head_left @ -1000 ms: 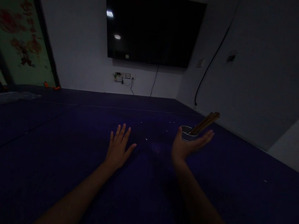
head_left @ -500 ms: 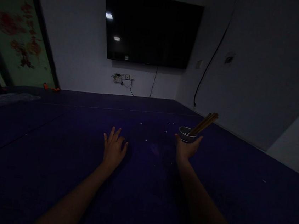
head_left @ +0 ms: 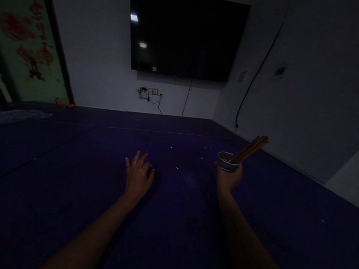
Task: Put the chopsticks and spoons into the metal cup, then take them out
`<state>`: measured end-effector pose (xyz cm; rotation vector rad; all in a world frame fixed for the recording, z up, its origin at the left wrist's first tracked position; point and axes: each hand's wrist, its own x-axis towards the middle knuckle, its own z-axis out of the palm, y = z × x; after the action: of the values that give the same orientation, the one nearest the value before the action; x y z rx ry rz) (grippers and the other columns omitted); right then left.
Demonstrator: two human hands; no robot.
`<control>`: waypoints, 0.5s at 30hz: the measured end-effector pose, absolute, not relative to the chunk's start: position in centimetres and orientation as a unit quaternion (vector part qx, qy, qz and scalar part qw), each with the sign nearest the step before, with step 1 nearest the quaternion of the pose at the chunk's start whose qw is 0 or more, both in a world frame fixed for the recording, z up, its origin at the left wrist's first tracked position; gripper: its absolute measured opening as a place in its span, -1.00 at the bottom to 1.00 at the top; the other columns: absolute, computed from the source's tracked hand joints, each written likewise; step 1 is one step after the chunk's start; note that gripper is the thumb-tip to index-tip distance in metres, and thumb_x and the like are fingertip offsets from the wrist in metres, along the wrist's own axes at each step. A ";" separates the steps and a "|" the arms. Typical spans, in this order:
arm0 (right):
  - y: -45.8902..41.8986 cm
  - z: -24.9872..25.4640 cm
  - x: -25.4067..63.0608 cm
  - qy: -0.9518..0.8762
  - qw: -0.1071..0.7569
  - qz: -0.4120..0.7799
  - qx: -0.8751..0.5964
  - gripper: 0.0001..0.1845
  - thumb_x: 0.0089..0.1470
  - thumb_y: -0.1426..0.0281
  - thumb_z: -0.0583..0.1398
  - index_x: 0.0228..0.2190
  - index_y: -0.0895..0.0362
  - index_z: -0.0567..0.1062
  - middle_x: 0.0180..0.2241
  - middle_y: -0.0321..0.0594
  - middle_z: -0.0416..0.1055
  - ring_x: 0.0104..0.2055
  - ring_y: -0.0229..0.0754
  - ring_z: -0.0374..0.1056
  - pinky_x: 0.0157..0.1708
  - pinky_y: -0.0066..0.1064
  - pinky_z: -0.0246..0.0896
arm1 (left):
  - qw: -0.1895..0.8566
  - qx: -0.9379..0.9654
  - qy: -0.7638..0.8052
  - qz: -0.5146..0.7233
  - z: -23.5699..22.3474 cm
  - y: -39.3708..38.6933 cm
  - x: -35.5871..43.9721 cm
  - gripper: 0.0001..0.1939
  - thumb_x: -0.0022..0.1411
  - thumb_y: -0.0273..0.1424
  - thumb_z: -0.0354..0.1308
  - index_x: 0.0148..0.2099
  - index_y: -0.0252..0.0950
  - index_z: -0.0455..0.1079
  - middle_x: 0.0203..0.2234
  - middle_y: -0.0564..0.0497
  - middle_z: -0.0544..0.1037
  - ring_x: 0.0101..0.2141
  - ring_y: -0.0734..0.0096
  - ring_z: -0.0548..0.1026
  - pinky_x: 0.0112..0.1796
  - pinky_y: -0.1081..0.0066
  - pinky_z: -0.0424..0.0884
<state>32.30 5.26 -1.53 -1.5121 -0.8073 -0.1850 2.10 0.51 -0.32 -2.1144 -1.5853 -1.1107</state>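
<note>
My right hand is wrapped round a small grey cup, thumb on its left side and fingers on its right. Out of the cup leans a bundle of wooden chopsticks, slanting up to the right. Their lower ends are hidden inside the cup. To the left, my left hand hovers at or just over the dark blue-purple surface. Its fingers are spread and bent a little, with nothing held. Whether its fingertips touch the surface I cannot tell.
Small white scraps lie scattered between and beyond the hands. Clear plastic sheeting and small orange objects are at the far left. A large television hangs on the back wall above sockets; a black cable runs down the right wall.
The view has shifted slightly. My right hand, still round the cup of chopsticks, sits a little further right, and its fingers look more closely wrapped. My left hand is nearly unchanged.
</note>
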 end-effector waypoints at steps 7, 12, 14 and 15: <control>4.4 0.5 28.4 -0.445 0.663 -0.058 -0.600 -0.20 -0.22 0.12 0.26 0.05 0.22 0.29 -0.02 0.04 0.37 0.01 0.04 0.28 -0.01 -0.15 0.13 | 0.138 -0.721 -0.549 -0.400 0.2 0.4 1.9 -0.80 0.22 -0.30 0.00 -0.28 -0.24 0.42 0.07 -0.16 0.39 0.21 -0.06 0.09 0.08 -0.36 -0.08; 2.8 1.1 23.0 -0.518 0.664 0.056 -0.537 -0.19 -0.26 0.10 0.31 0.01 0.22 0.32 -0.04 0.05 0.38 -0.01 0.03 0.31 -0.02 -0.14 0.18 | 0.143 -0.703 -0.549 -0.429 0.9 0.3 2.0 -0.71 0.27 -0.23 -0.08 -0.24 -0.23 0.42 0.07 -0.13 0.39 0.21 0.00 0.10 0.11 -0.31 -0.08; 2.1 1.0 21.0 -0.549 0.658 0.098 -0.506 -0.22 -0.28 0.12 0.33 -0.02 0.21 0.34 -0.05 0.04 0.40 -0.01 0.02 0.32 -0.01 -0.15 0.18 | 0.137 -0.698 -0.548 -0.439 1.2 0.2 2.0 -0.68 0.29 -0.20 -0.10 -0.20 -0.23 0.41 0.07 -0.12 0.38 0.22 0.02 0.09 0.12 -0.28 -0.09; 1.8 0.9 20.2 -0.558 0.657 0.115 -0.493 -0.24 -0.27 0.13 0.33 -0.03 0.20 0.34 -0.05 0.03 0.40 0.00 0.02 0.32 0.00 -0.16 0.18 | 0.133 -0.697 -0.547 -0.445 1.3 0.1 1.9 -0.67 0.29 -0.18 -0.11 -0.17 -0.22 0.41 0.08 -0.12 0.38 0.22 0.03 0.09 0.13 -0.27 -0.10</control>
<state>20.19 1.76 0.89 -1.1167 -1.2649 0.2609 1.92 0.10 1.31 -2.0212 -1.5856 -1.2901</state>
